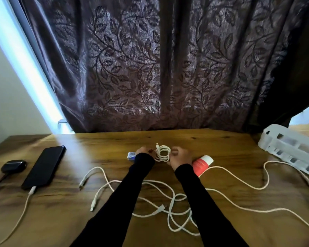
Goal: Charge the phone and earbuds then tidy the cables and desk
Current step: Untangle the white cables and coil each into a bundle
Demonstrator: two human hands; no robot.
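Note:
A small coil of white cable (162, 153) is held above the middle of the wooden desk (221, 145). My left hand (144, 152) and my right hand (180, 156) grip it from either side. At the left lies a black phone (45, 166) with a white cable (21, 216) plugged into its near end. Beside it sits a black earbuds case (13, 165) with a dark cable leading off left. Several loose white cables (169, 211) lie tangled near the front of the desk under my arms.
A small blue-and-white box (131, 155) lies behind my left wrist. A red-and-white tube (202, 164) lies by my right wrist. A white plastic organiser (291, 148) stands at the back right. A dark leaf-patterned curtain (150, 68) hangs behind the desk.

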